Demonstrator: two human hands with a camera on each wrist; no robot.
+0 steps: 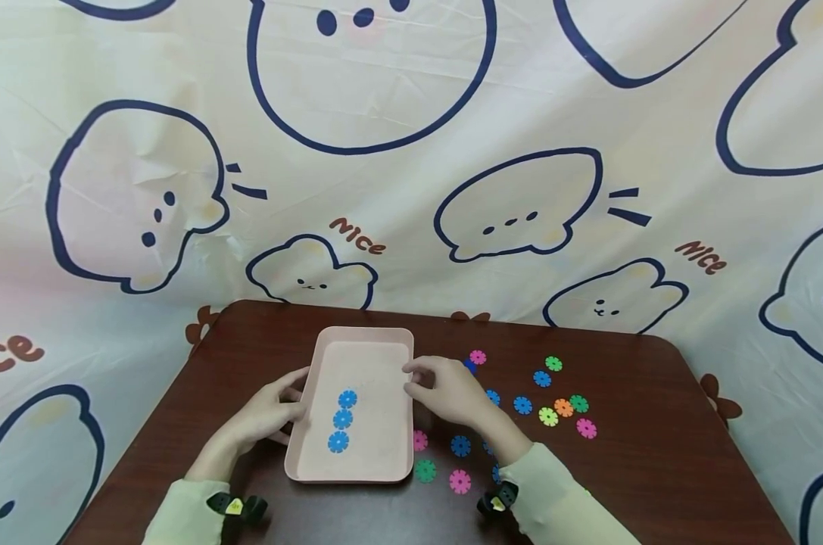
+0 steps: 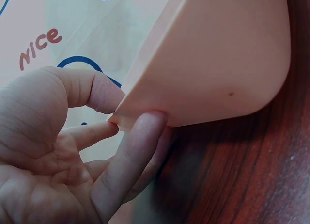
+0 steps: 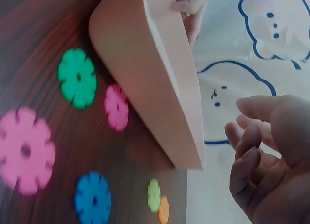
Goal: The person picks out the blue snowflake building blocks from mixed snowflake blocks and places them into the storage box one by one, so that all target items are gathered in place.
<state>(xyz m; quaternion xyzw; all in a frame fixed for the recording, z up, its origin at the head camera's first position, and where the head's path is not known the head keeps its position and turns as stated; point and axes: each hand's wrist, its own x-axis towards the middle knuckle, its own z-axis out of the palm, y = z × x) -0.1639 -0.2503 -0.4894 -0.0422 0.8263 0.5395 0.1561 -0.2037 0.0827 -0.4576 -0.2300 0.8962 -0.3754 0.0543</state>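
Note:
A pink tray (image 1: 377, 473) stands on the table, with three blue notched discs in a column inside it, one of them the middle disc (image 1: 343, 418). My left hand (image 1: 264, 412) grips the tray's left side; in the left wrist view its fingers (image 2: 147, 132) lie against the outer wall of the tray (image 2: 223, 64). Over the tray's right rim hovers my right hand (image 1: 448, 390). From the right wrist, that hand (image 3: 271, 156) shows loosely bent fingers holding nothing, apart from the tray (image 3: 140, 73).
Right of the tray lie several scattered notched discs, among them a green disc (image 1: 425, 471), a pink disc (image 1: 459, 481), an orange disc (image 1: 564, 408) and a blue disc (image 1: 542, 378). A patterned cloth (image 1: 397, 182) hangs behind the dark wooden table (image 1: 629, 484).

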